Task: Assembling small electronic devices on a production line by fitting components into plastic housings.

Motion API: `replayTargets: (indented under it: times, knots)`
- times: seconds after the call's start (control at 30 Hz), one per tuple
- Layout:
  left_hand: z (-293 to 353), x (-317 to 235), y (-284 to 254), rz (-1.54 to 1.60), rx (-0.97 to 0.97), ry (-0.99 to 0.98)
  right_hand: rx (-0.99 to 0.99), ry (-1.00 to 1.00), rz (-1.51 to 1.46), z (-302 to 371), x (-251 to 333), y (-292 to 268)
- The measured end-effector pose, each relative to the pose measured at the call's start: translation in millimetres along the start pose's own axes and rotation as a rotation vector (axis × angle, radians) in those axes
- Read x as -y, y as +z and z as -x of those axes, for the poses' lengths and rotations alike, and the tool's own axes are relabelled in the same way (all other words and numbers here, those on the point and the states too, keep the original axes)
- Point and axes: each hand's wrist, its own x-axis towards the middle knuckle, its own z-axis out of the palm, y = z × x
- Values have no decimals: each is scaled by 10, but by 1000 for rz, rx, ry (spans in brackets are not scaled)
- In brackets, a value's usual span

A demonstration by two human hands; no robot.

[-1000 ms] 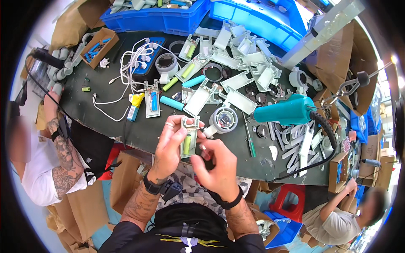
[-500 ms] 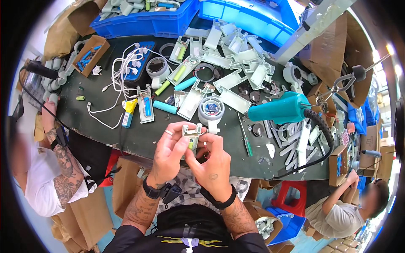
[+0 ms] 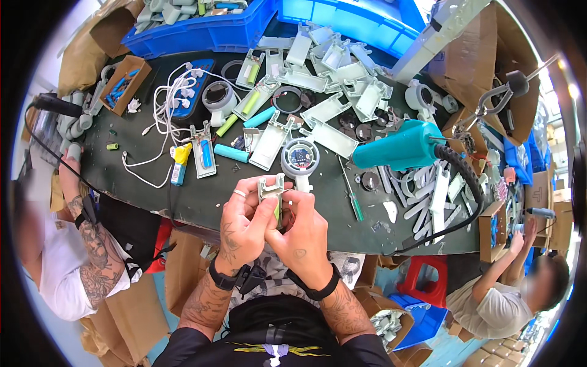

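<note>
Just off the table's near edge, a pale grey plastic housing with a green battery cell inside is held upright between both hands. My left hand is closed round its left side, the thumb across the front. My right hand pinches at its right side, fingers bent, and a bit of red wire shows by these fingertips. What the right fingertips grip exactly is partly hidden. Right behind the housing lies a round grey fan-like head with a circuit board showing in it.
Open housings pile up behind, below blue bins. A teal handheld tool on a black cord hangs at right, near a green-handled screwdriver. White cables and a yellow-blue bottle lie left. Co-workers sit at both sides.
The right fingers have drawn in closer to the housing, and the red wire with its small connector shows less. The whole view has shifted slightly. The right-hand co-worker's hands have moved up.
</note>
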Motion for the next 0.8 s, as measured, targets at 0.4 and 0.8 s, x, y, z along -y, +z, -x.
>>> replayTargets:
  times: [0.4, 0.8]
  knots:
    - [-42, 157, 3, 160, -142, 64, -74, 53, -209, 93, 25, -182]
    - [-211, 352, -305, 63, -29, 64, -30, 188, -596, 1207, -287, -721]
